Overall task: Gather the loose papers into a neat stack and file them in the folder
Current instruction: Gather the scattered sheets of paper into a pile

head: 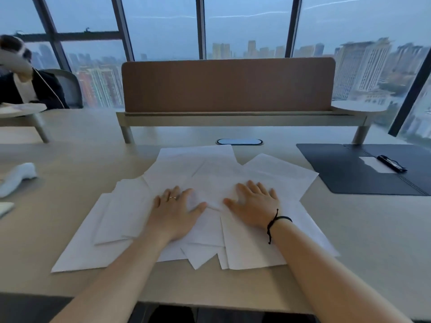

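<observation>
Print on the loose papers (130, 220) is too faint to read, and they overlap so much I can't count them. They're spread mid-worktop (363, 229). Left hand (176, 213) and right hand (254, 206) both lie flat on them, fingers spread. The folder (345, 173), open at far right and cut off by the frame, holds a pen (391, 163) and a small white sheet (373, 164).

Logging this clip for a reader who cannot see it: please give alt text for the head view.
Both hands, left hand and right hand, press flat on loose white papers spread across a pale desk. A dark folder lies open at the right with a pen on it.
</observation>
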The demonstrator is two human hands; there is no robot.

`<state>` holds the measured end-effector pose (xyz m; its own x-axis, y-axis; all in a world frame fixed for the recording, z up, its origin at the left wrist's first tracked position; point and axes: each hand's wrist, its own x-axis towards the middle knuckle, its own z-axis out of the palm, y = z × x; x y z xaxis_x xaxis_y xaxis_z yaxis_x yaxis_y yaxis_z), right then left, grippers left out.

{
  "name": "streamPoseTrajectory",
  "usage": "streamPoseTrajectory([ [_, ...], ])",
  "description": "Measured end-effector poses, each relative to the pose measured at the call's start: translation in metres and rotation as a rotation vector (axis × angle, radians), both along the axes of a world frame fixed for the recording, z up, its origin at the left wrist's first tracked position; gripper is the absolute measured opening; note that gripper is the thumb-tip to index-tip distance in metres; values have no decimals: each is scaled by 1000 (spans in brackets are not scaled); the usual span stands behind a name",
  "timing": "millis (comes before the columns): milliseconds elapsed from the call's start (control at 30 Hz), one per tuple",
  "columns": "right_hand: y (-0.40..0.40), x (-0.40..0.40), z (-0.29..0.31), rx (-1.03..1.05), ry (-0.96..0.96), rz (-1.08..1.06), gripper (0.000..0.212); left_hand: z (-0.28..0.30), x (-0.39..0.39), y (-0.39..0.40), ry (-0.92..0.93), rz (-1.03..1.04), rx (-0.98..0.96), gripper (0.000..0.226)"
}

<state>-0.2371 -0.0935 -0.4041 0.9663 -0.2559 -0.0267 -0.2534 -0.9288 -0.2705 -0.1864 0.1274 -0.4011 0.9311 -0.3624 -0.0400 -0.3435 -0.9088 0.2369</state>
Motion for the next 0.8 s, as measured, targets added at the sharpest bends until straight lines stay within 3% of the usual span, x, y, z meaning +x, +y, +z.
streamPoseTrajectory([
  [133, -1, -3, 7, -9, -5, -37, 76, -1, 4, 0, -17, -10, 4, 77],
  [533, -60, 59, 33, -58, 86, -221, 123, -8, 21, 2, -81, -27, -71, 94],
  [633, -63, 66, 40, -55, 129, -197, 116, -8, 26, 2, -112, -10, -116, 103],
  [800, -61, 54, 50, -78, 205, -167, 86, -11, 31, -1, -164, 64, -165, 79],
])
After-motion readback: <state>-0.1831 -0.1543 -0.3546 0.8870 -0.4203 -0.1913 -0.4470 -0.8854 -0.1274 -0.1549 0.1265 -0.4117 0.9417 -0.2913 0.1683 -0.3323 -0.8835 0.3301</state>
